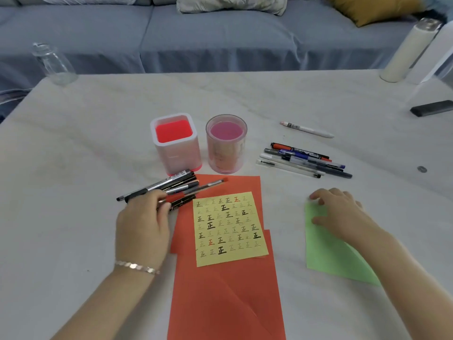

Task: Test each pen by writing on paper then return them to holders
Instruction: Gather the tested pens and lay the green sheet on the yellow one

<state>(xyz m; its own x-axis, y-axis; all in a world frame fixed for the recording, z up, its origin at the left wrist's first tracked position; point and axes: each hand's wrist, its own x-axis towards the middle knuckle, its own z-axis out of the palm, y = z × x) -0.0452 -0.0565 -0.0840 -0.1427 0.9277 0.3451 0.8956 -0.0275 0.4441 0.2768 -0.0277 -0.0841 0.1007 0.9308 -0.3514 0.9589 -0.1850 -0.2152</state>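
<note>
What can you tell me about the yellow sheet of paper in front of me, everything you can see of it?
The yellow sheet is a small, roughly square piece of thin paper lying flat on overlapping red sheets on the table, turned slightly off square. Rows of one repeated handwritten character nearly fill it, mostly in black or grey ink, some bold and some faint, with two in red. Neither hand touches it; the left hand rests on pens just to its left.

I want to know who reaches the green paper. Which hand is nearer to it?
Right. The right hand rests on the green paper; the left hand is far across the yellow sheet, on the pens.
</note>
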